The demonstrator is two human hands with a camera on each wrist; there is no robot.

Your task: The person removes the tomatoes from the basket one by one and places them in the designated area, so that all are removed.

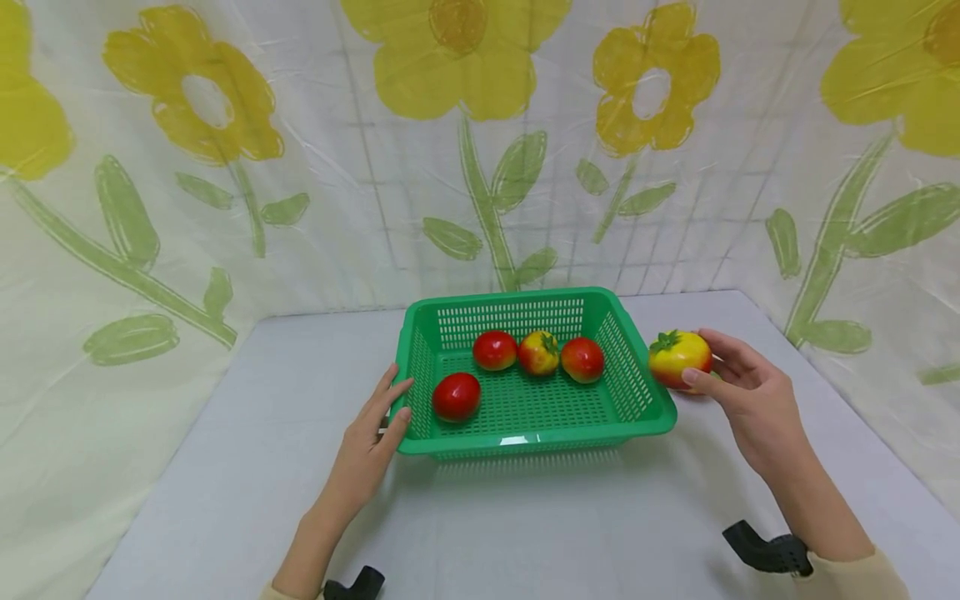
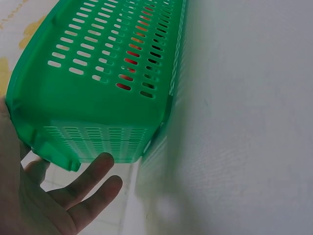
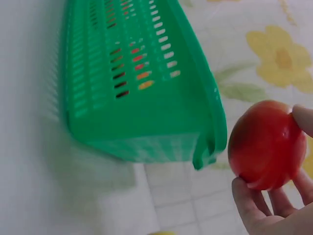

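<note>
In the head view a green plastic basket stands on the table with several tomatoes inside: one red tomato at the front left, another red tomato, a yellow-red tomato and a further red tomato along the back. My left hand holds the basket's left rim, thumb and index finger over it; the left wrist view shows two other fingers stretched out beside the outer wall. Just outside the right rim, my right hand grips a yellow-red tomato with a green calyx.
A pale cloth covers the table. Behind it hangs a curtain with yellow flowers. Partly hidden behind the held tomato and right hand, something reddish sits on the table. A yellow sliver shows at the right wrist view's bottom edge.
</note>
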